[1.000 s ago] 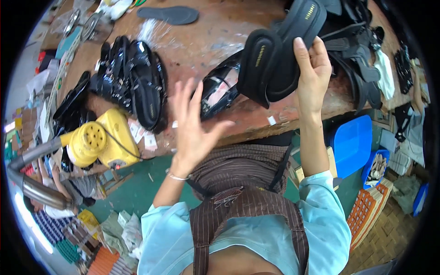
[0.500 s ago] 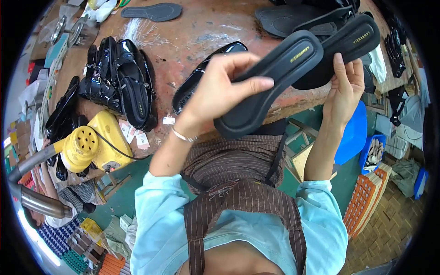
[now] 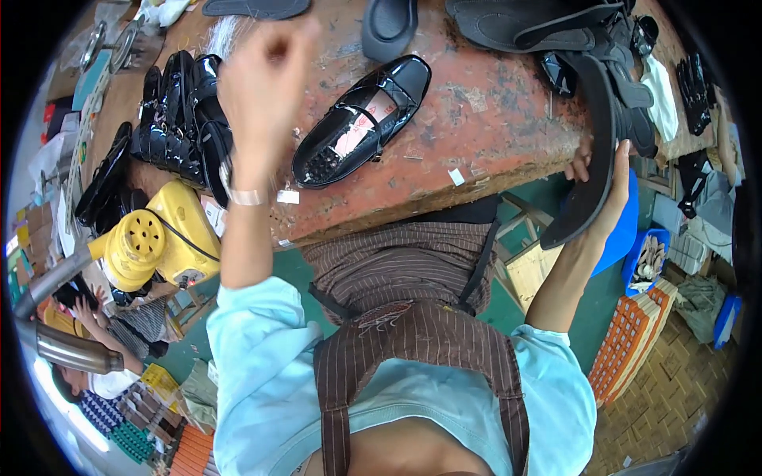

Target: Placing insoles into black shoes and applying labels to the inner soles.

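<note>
My right hand (image 3: 599,194) is closed around a black shoe insole (image 3: 597,151), held on edge beyond the table's front edge. Raised over the left part of the table is my left hand (image 3: 266,95), smeared by motion, its fingers unclear. Below and right of it a shiny black strap shoe (image 3: 363,123) lies on the tabletop, with a pale printed patch inside. Another black insole (image 3: 389,32) rests beyond that shoe, cut off by the upper rim of the view.
Several glossy black shoes (image 3: 171,119) stand at the left, near a yellow machine (image 3: 182,234) with a metal pipe. More black insoles (image 3: 508,28) pile up at the far right of the worn red table (image 3: 476,119). A blue bin (image 3: 619,226) sits below the table's right side.
My left hand has let go of its insole, which now lies on the table, and moved left and up. My right hand has turned its insole on edge and lowered it.
</note>
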The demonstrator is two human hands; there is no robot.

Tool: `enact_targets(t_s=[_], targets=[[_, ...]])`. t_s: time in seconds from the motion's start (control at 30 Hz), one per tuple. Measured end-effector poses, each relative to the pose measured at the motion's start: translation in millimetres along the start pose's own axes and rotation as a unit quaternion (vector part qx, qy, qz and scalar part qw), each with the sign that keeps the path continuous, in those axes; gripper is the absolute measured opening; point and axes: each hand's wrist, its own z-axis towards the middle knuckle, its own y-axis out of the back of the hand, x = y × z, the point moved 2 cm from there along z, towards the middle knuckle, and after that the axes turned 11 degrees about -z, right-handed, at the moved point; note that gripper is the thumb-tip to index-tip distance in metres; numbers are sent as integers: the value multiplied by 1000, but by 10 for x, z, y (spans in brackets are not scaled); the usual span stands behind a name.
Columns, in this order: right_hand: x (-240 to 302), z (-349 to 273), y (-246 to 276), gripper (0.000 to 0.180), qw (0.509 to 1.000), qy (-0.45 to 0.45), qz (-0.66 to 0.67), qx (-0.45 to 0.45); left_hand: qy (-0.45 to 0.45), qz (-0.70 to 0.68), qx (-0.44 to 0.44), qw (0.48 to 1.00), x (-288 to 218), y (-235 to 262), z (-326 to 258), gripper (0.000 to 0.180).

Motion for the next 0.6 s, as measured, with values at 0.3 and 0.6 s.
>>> enact_targets(t_s=[0.3,0.6], targets=[[-148,-89,-361,43,965,-77,-164,190,-108,-34,73,991,408,-401,-1175,14],[-229,-539,-998,36,671,439,-485,350,-228,-56,33,971,715,-217,-1891,21]])
